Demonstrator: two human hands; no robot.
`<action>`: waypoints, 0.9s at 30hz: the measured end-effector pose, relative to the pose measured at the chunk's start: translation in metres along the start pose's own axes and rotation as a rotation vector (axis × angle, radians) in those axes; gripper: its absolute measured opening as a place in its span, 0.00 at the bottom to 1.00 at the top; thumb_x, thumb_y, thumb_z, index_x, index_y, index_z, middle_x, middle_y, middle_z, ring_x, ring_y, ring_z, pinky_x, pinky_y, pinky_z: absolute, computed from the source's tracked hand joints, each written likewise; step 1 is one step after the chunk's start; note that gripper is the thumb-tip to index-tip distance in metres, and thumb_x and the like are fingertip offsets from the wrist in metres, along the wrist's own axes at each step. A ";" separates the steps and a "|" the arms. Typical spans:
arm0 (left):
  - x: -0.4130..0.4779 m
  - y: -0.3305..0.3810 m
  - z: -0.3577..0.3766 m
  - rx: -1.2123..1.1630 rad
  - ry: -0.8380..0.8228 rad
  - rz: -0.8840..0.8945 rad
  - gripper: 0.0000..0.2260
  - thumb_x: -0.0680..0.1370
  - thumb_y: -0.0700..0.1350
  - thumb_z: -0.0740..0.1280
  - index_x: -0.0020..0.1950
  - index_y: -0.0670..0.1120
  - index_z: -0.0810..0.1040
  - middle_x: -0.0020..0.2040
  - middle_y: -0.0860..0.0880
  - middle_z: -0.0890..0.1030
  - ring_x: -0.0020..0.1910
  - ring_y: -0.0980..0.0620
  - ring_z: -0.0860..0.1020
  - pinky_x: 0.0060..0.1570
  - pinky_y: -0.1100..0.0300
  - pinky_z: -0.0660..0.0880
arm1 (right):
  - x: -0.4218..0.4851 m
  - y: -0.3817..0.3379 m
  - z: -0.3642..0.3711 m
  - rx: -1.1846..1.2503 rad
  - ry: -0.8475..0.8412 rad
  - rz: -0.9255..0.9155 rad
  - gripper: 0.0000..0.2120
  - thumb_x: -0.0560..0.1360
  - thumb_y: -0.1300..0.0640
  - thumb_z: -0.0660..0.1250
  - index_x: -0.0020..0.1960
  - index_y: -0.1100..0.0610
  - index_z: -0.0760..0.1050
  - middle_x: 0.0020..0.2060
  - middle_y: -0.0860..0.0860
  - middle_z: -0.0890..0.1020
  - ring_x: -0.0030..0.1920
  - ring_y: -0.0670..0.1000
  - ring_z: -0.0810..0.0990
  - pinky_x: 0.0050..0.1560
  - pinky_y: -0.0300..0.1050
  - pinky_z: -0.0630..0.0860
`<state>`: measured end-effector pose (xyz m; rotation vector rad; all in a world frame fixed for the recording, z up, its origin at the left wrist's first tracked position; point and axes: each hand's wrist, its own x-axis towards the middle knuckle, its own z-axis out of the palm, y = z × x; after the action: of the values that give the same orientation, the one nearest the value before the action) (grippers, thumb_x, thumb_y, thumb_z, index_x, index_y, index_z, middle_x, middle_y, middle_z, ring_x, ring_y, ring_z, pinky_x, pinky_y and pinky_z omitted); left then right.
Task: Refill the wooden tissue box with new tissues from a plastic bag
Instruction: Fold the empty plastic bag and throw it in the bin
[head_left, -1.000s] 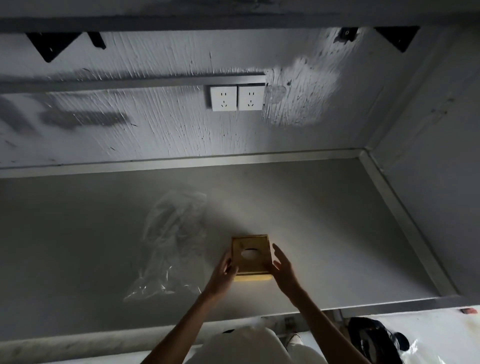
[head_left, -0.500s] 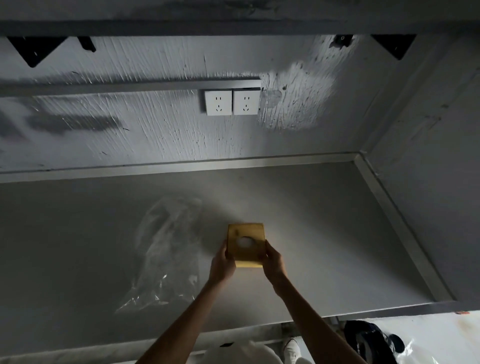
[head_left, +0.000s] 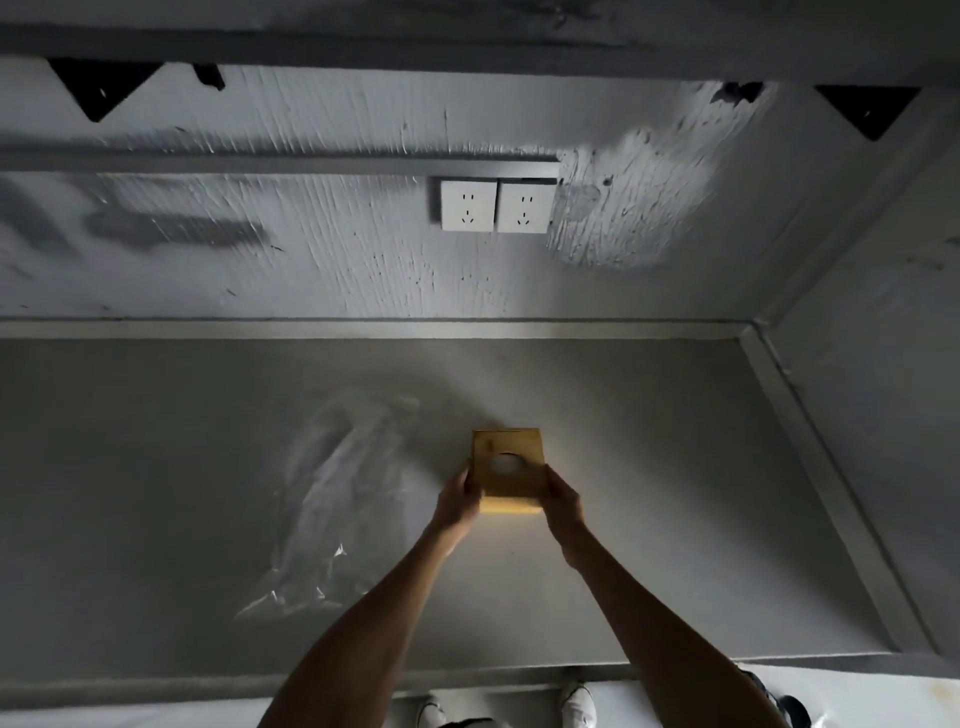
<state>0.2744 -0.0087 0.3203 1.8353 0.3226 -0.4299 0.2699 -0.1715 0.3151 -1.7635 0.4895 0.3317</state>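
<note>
Grey counter (head_left: 156, 467), plastic bag (head_left: 343, 493) beside hand-held tissue box (head_left: 509, 462)

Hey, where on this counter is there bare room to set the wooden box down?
Bare counter runs from the wooden tissue box right to the side wall, and along the back wall above it. Left of the box, the plastic bag crowds the middle.

The wooden tissue box (head_left: 508, 462) sits near the middle of the surface (head_left: 649, 493), its round opening facing up. The left hand (head_left: 457, 500) grips its left side and the right hand (head_left: 562, 500) its right side, at the near corners. The plastic bag (head_left: 337, 499) lies flat on the surface just left of the box. Behind, on the wall (head_left: 311, 260), two sockets (head_left: 496, 206) sit side by side. Two shoes (head_left: 576, 704) stand on the floor below the surface's near edge.
</note>
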 end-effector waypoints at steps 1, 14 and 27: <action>-0.002 -0.001 -0.007 0.014 -0.009 0.008 0.14 0.80 0.38 0.59 0.65 0.42 0.76 0.58 0.37 0.80 0.54 0.46 0.78 0.52 0.50 0.74 | -0.002 0.001 -0.001 0.008 0.027 0.027 0.18 0.79 0.69 0.58 0.67 0.61 0.73 0.58 0.57 0.79 0.61 0.57 0.76 0.58 0.50 0.72; -0.078 -0.140 -0.230 0.198 0.494 -0.374 0.16 0.81 0.41 0.61 0.65 0.32 0.73 0.65 0.33 0.75 0.64 0.36 0.74 0.63 0.49 0.70 | -0.064 -0.006 0.156 -0.068 -0.199 0.189 0.13 0.78 0.67 0.63 0.62 0.70 0.74 0.47 0.58 0.76 0.42 0.53 0.74 0.36 0.38 0.67; -0.126 -0.189 -0.207 -0.415 0.340 -0.400 0.02 0.76 0.36 0.70 0.48 0.38 0.79 0.35 0.42 0.77 0.30 0.49 0.73 0.33 0.58 0.73 | -0.090 0.014 0.191 -0.254 -0.213 0.526 0.08 0.79 0.53 0.64 0.54 0.55 0.69 0.37 0.56 0.77 0.33 0.50 0.74 0.35 0.42 0.73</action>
<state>0.1071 0.2444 0.2704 1.4267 0.9505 -0.2910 0.1916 0.0247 0.2989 -1.7946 0.7805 0.9764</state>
